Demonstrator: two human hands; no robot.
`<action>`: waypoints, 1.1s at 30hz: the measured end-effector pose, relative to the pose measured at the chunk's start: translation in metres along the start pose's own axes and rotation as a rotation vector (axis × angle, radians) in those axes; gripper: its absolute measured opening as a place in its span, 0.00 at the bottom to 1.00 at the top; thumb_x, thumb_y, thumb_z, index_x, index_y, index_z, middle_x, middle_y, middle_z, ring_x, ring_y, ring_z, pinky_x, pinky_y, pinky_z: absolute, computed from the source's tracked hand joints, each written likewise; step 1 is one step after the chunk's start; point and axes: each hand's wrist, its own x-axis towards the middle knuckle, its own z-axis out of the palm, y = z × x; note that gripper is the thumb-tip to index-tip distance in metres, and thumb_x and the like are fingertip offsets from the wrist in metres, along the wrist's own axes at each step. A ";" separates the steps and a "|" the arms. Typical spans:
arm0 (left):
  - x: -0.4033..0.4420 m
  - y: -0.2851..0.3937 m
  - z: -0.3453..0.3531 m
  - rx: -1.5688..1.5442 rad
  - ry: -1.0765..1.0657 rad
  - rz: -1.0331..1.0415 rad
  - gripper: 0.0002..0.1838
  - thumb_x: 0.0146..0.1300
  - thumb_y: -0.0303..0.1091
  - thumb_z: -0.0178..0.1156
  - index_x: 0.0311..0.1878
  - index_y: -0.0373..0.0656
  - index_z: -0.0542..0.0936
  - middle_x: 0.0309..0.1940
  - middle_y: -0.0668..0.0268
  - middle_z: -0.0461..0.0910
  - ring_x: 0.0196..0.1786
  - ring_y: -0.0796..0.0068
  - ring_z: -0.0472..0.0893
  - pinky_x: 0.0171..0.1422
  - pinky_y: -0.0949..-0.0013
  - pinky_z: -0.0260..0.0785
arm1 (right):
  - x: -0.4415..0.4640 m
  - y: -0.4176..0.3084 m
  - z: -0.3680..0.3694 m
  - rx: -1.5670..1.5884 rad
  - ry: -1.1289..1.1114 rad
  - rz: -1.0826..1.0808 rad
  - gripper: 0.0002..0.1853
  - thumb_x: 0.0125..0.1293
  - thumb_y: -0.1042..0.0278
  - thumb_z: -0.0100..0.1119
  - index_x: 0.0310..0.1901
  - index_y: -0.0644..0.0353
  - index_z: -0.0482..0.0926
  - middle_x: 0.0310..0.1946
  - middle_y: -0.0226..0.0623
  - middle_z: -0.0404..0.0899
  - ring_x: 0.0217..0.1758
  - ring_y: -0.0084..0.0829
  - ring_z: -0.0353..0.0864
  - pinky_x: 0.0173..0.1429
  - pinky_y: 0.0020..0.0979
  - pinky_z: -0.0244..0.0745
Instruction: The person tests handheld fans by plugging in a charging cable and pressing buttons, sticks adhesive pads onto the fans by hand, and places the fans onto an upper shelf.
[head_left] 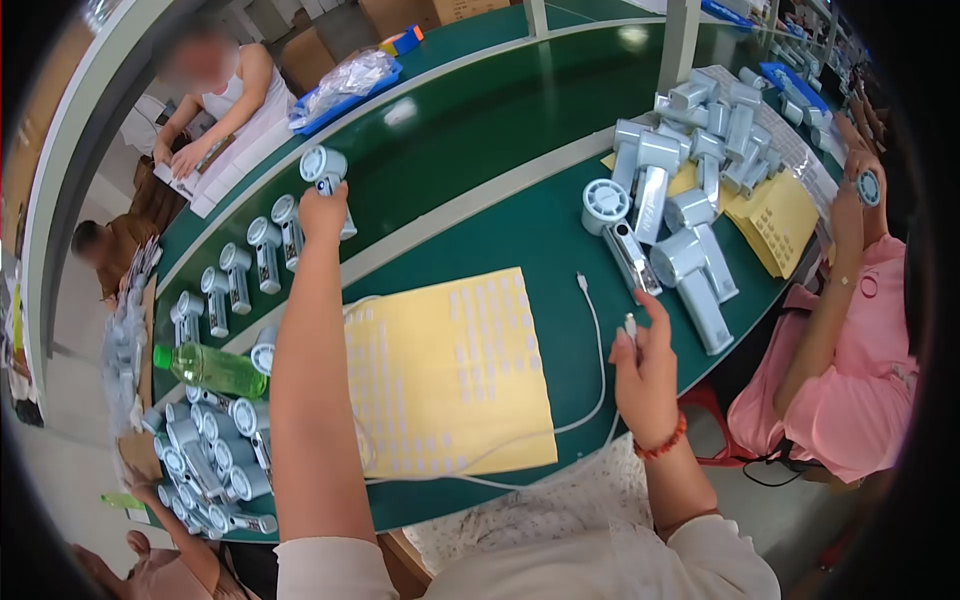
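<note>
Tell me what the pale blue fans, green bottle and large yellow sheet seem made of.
Pale blue fans: probably hard plastic, smooth and slightly glossy, judging by soft highlights and moulded grilles.
Green bottle: likely thin, clear plastic; it is see-through and shiny.
Large yellow sheet: perhaps paper or card, flat, matte, without strong glare.

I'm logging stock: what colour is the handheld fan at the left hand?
The handheld fan is pale grey-blue, best seen in the head view.

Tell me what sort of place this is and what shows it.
Most likely a factory assembly line: heaps of matching, pale-blue fans, a long green bench, and other people handling things along it.
</note>
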 end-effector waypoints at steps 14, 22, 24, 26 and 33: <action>-0.013 0.005 0.013 0.223 -0.121 -0.101 0.36 0.52 0.52 0.58 0.55 0.30 0.69 0.54 0.36 0.67 0.60 0.41 0.66 0.64 0.55 0.61 | 0.050 0.018 -0.005 -0.602 0.140 0.153 0.16 0.61 0.61 0.61 0.40 0.65 0.71 0.12 0.31 0.64 0.14 0.24 0.64 0.20 0.31 0.56; -0.193 0.122 -0.077 -0.360 -0.349 0.375 0.30 0.53 0.45 0.63 0.51 0.34 0.65 0.46 0.49 0.64 0.52 0.50 0.65 0.57 0.56 0.60 | 0.014 0.000 0.000 0.798 -0.063 0.467 0.10 0.68 0.57 0.51 0.37 0.54 0.69 0.13 0.17 0.54 0.12 0.11 0.49 0.16 0.18 0.41; -0.232 0.137 -0.104 -0.773 -1.041 -0.110 0.49 0.53 0.70 0.55 0.60 0.30 0.61 0.54 0.47 0.68 0.59 0.56 0.68 0.64 0.59 0.59 | -0.005 -0.026 0.013 1.067 -0.223 0.559 0.12 0.69 0.55 0.50 0.39 0.55 0.68 0.14 0.18 0.54 0.12 0.12 0.49 0.16 0.19 0.41; -0.264 0.141 -0.132 -1.096 -1.103 -0.118 0.39 0.62 0.60 0.53 0.62 0.33 0.61 0.55 0.54 0.69 0.60 0.65 0.69 0.64 0.62 0.61 | -0.022 -0.039 0.017 1.176 -0.506 0.526 0.14 0.69 0.52 0.50 0.40 0.55 0.68 0.15 0.20 0.54 0.13 0.13 0.49 0.16 0.20 0.42; -0.303 0.122 -0.191 -1.702 -0.756 -0.234 0.29 0.66 0.54 0.51 0.61 0.42 0.63 0.40 0.66 0.73 0.44 0.73 0.75 0.54 0.64 0.69 | -0.067 -0.088 0.041 1.029 -0.836 0.364 0.16 0.70 0.52 0.47 0.46 0.57 0.65 0.23 0.25 0.62 0.19 0.14 0.54 0.24 0.18 0.50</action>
